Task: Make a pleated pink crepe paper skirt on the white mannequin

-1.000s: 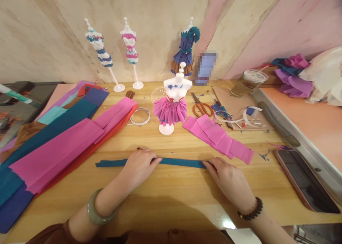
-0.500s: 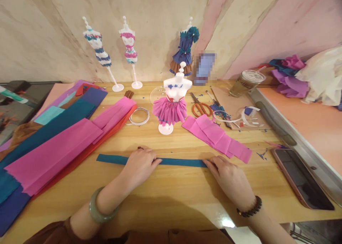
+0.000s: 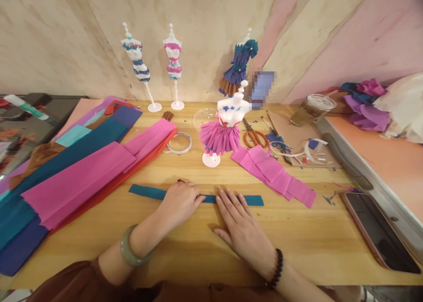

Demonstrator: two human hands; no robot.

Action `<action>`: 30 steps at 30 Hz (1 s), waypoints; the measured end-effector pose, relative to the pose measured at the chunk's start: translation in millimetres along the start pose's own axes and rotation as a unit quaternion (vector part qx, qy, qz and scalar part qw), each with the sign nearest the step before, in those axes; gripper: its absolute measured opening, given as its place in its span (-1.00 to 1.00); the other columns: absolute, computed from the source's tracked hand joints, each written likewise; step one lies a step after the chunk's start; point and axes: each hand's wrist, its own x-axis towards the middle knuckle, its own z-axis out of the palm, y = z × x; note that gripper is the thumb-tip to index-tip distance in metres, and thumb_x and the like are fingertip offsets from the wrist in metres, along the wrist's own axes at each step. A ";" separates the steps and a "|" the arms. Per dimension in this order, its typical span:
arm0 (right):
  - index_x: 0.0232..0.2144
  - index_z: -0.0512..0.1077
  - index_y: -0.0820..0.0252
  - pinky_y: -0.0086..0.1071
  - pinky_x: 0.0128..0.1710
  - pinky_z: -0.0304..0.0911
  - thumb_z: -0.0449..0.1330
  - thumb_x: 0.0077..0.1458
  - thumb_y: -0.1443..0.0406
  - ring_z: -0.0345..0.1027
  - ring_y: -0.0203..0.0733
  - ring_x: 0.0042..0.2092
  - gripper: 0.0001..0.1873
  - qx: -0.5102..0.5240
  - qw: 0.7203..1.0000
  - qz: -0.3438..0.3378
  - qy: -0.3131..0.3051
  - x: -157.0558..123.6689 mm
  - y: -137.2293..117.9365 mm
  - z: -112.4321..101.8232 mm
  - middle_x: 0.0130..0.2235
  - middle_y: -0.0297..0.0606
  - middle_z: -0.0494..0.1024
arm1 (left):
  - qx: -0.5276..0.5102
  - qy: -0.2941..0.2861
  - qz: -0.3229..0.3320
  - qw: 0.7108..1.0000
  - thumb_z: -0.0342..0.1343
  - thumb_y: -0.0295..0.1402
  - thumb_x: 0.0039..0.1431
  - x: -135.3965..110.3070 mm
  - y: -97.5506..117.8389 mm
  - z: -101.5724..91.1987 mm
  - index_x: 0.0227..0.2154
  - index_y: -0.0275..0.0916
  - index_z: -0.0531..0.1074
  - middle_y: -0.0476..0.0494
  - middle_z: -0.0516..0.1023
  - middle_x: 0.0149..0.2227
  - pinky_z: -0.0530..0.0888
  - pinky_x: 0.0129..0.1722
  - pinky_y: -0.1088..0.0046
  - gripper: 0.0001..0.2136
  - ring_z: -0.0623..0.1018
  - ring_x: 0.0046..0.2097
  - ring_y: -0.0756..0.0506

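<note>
A long teal crepe paper strip (image 3: 145, 192) lies flat across the wooden table (image 3: 313, 236). My left hand (image 3: 180, 200) rests on its middle, fingers curled down and pressing the paper. My right hand (image 3: 239, 227) lies flat beside it, fingers stretched out with their tips on the strip. Just behind the strip stands a small white mannequin (image 3: 228, 119) wearing a pleated magenta skirt. A folded magenta paper piece (image 3: 274, 174) lies to the right of the mannequin.
Stacked crepe paper sheets (image 3: 72, 178) in pink, teal, blue and red cover the left. A tape ring (image 3: 178, 143), orange scissors (image 3: 254, 136), a drink cup (image 3: 310, 108) and a phone (image 3: 380, 231) lie about. Three dressed mannequins (image 3: 173, 64) stand at the wall.
My right hand has slid left along the strip from its right end to the middle, close to my left hand. The view shifted slightly to the right.
</note>
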 end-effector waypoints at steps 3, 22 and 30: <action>0.27 0.18 0.49 0.08 0.23 0.13 0.06 0.29 0.11 0.02 0.16 0.35 -0.33 -0.013 1.000 0.012 -0.020 -0.3 -1.8 2.9 0.33 0.07 0.20 | -0.008 -0.002 0.005 1.000 0.06 -0.29 0.28 -0.5 -1.0 0.2 -0.41 -0.29 0.58 -0.25 0.62 -0.35 0.43 -0.21 0.30 -0.74 0.60 -0.24 -0.22; 0.28 0.15 0.45 0.16 0.19 0.03 -0.10 0.35 0.07 0.26 0.27 0.22 -0.35 -0.109 0.986 0.122 0.023 -63.0 21.7 -9.8 0.22 0.19 0.37 | -0.012 0.003 0.006 1.000 0.05 -0.25 0.29 1.3 -5.9 6.5 -0.45 -0.27 0.56 -0.22 0.60 -0.38 0.42 -0.24 0.32 -0.71 0.58 -0.24 -0.21; 0.25 0.24 0.42 0.07 0.28 -0.05 0.03 0.29 0.13 0.10 0.14 0.32 -0.39 -0.050 0.998 0.039 0.008 -3.4 -9.2 -9.6 0.29 0.09 0.28 | 0.002 0.007 0.014 1.000 0.03 -0.28 0.30 -0.4 -5.2 4.1 -0.40 -0.28 0.56 -0.24 0.61 -0.35 0.44 -0.21 0.30 -0.73 0.60 -0.22 -0.21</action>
